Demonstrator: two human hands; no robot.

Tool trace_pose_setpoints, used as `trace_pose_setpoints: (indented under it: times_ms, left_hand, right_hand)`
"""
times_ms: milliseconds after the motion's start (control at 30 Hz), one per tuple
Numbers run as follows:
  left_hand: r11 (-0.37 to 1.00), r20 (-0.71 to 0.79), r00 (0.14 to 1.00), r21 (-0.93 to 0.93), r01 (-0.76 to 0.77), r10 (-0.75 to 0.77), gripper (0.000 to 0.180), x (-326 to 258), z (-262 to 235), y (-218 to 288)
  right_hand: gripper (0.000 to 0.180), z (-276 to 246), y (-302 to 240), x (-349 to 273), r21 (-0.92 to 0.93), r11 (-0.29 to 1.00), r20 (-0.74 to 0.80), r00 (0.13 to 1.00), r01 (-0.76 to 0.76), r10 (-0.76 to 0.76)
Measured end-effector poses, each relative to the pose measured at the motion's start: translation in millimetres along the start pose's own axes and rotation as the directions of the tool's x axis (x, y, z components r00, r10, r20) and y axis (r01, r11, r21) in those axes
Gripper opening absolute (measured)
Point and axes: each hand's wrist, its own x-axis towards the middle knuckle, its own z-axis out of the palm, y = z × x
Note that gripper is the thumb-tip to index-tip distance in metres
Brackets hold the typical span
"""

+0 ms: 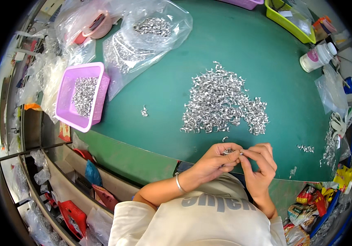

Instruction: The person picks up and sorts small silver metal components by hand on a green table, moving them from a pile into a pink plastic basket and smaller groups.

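The green surface (159,90) is spreading out ahead of the hands and to both sides of them. A person in a white shirt (208,223) is working at its near edge, the shirt showing just below the hands. Well ahead and to the left of the hands, a clear bag (180,18) is lying with many small silvery pieces inside. The main pile (219,102) of curved metal pieces is sitting directly ahead of the hands, near them, with a smaller lobe bulging on its right. Farther off to the left, a purple basket (99,100) is holding more of these pieces. A yellow-green tray (288,28) is resting far ahead and to the right, and a white bottle (317,57) is lying tilted nearer on that side.

The left hand (221,159) is curling narrowly around several metal pieces (227,151). The right hand (261,164) is pinching its thumb and forefinger around a tiny piece (241,153) at the left thumb's tip. A bracelet (179,183) is circling the left wrist. A small cluster (144,111) is lying left of the hands, while a single loose piece (225,139) is lying just ahead of the left hand.
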Motion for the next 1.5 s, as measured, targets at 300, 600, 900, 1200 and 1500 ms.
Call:
trace_pose_setpoints:
  times_ms: [300,600,900,1200,1500]
  left_hand:
    - [0.987,-0.273,0.949,0.002,-0.162,0.156,0.018,-9.4,-5.7,12.9]
    - [0.674,-0.53,0.42,0.523,-0.522,0.737,0.017,-59.0,-52.4,75.3]
    - [0.157,-0.165,0.049,0.978,0.136,0.985,0.018,-81.5,-101.4,118.0]
    - [0.866,-0.332,0.835,-0.09,-0.492,0.439,0.035,-53.9,-45.2,77.6]
    - [0.992,-0.255,0.959,0.055,-0.113,0.124,0.025,-15.8,-16.3,22.9]
  right_hand:
    - [0.016,7.1,1.3,2.7,0.04,0.999,0.049,0.998,-0.034,0.032]
    - [0.011,7.4,6.3,-0.7,0.052,0.994,0.104,0.991,-0.096,0.09]
    - [0.017,-1.8,41.7,8.8,-0.167,0.959,0.201,0.944,-0.231,0.262]
    - [0.019,37.1,68.6,24.4,-0.396,0.912,0.158,0.986,0.108,-0.048]
    - [0.011,22.8,66.9,14.9,-0.13,0.991,0.019,1.0,-0.012,0.014]
